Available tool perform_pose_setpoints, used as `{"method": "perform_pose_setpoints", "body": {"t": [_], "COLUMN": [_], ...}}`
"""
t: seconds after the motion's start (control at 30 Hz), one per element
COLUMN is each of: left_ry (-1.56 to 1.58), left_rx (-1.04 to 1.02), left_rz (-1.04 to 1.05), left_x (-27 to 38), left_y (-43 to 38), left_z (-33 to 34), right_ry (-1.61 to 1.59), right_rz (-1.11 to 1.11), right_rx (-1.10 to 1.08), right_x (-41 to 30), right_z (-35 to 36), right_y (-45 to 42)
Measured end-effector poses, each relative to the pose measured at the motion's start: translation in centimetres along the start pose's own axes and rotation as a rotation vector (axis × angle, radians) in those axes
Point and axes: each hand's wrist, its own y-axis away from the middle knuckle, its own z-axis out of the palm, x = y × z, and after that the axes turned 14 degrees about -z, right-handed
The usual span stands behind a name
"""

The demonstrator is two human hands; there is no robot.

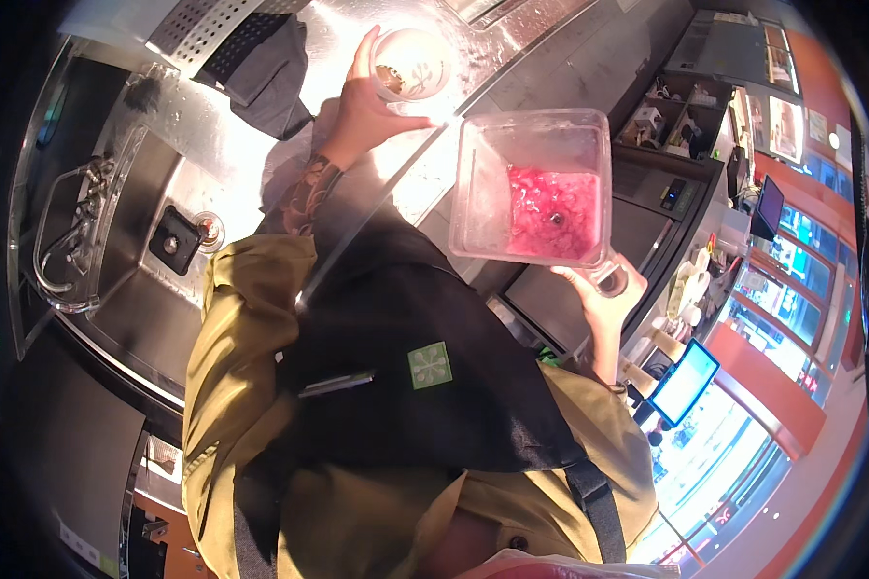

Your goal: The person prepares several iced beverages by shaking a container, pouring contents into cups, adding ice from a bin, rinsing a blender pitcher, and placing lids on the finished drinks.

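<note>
My left hand [358,116] is curled round a translucent plastic cup [427,51] above the brightly lit steel counter [362,170]. The cup bears a printed mark, and something brown shows low in it. On the right, my right hand [618,297] grips the handle of a clear, square blender jar [471,195]. The jar is held up, its open mouth towards me. Inside lies a wet, pinkish-red, slushy mixture [543,203], with a small dark round spot at its middle. The jar is apart from the cup.
A dark grey cloth [264,87] lies by a perforated metal panel [203,32]. Left is a steel sink [127,268] with a faucet [65,286], holding a black square piece [170,242]. Behind the jar stands a low dark cabinet [568,304]; a lit screen [684,380] is further right.
</note>
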Motion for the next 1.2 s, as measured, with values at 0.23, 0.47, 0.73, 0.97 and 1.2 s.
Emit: {"method": "perform_pose_setpoints", "body": {"t": [0.23, 0.47, 0.73, 0.97, 1.2], "left_ry": [-0.102, 0.049, -0.441, -0.461, -0.464], "left_rx": [0.176, 0.121, 0.246, 0.344, 0.292], "left_rz": [0.216, -0.235, -0.342, -0.411, -0.493], "left_x": [1.7, 4.2, -5.0, -7.2, -11.6], "left_y": [0.4, 13.7, 21.0, 21.3, 22.1], "left_z": [-2.6, -19.8, -26.1, -26.1, -25.8], "right_ry": [-0.181, -0.137, -0.031, 0.138, 0.303], "right_rz": [0.071, -0.320, -0.699, -1.044, -1.076], "right_rx": [0.022, -0.261, -0.706, -0.882, -0.971], "right_x": [-1.6, -7.3, -19.5, -26.0, -29.3], "right_z": [0.4, 4.3, 14.4, 21.7, 23.6], "right_y": [-3.9, -9.2, -16.4, -18.7, -17.7]}}
